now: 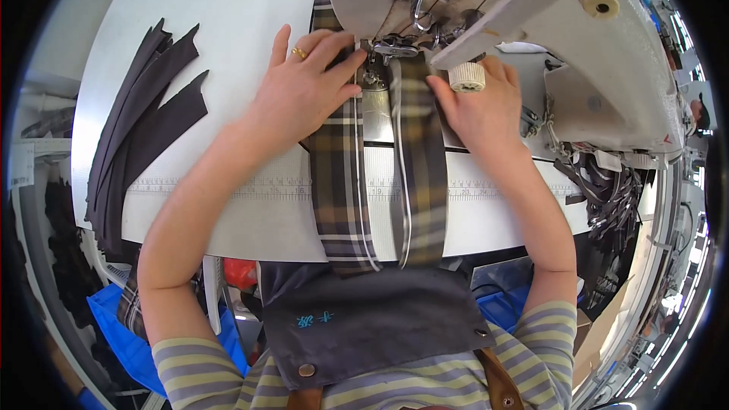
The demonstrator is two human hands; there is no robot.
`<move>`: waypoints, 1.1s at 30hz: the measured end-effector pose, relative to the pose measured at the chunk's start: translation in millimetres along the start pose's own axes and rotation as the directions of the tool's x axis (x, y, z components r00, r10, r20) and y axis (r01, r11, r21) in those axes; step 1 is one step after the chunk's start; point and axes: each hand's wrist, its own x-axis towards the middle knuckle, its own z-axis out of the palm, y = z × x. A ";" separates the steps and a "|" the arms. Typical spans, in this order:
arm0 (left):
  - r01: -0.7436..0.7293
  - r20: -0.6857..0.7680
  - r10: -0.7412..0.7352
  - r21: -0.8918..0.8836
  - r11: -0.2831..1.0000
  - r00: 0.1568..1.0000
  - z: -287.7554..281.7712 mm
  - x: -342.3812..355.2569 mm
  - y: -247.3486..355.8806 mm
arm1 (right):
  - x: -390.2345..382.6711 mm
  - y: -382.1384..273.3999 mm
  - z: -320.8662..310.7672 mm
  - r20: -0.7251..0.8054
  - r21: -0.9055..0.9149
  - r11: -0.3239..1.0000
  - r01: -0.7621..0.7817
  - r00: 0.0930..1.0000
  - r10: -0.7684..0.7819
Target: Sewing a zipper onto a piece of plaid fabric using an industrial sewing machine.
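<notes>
A plaid fabric strip in brown, black and white runs under the sewing machine and hangs toward me over the table's front edge. Just right of it lies a second plaid length with a white edge, and a narrow gap separates the two. My left hand rests on the left strip, its fingers spread close to the presser foot. On the other side, my right hand lies flat with its thumb at the right length's outer edge. A white knob on the machine covers part of its fingers.
Dark cut fabric strips lie on the white table at the left. A ruler scale crosses the tabletop. Dark trimmings bunch at the right edge. Below left stands a blue bin with plaid cloth.
</notes>
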 end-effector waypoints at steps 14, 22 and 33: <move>-0.040 -0.006 0.040 -0.026 0.999 0.999 -6.9 -16.1 21.8 | 16.7 -8.5 19.6 0.124 0.297 0.949 0.106 0.981 -0.148; -0.040 0.014 0.041 -0.056 0.998 0.999 -1.8 -17.4 27.3 | 7.2 12.2 2.8 0.124 0.260 0.958 -0.125 0.988 0.096; 0.035 0.129 -0.045 0.075 0.997 0.991 1.3 -20.7 31.5 | -20.2 21.6 -5.9 -0.057 -0.033 0.999 0.029 0.998 -0.031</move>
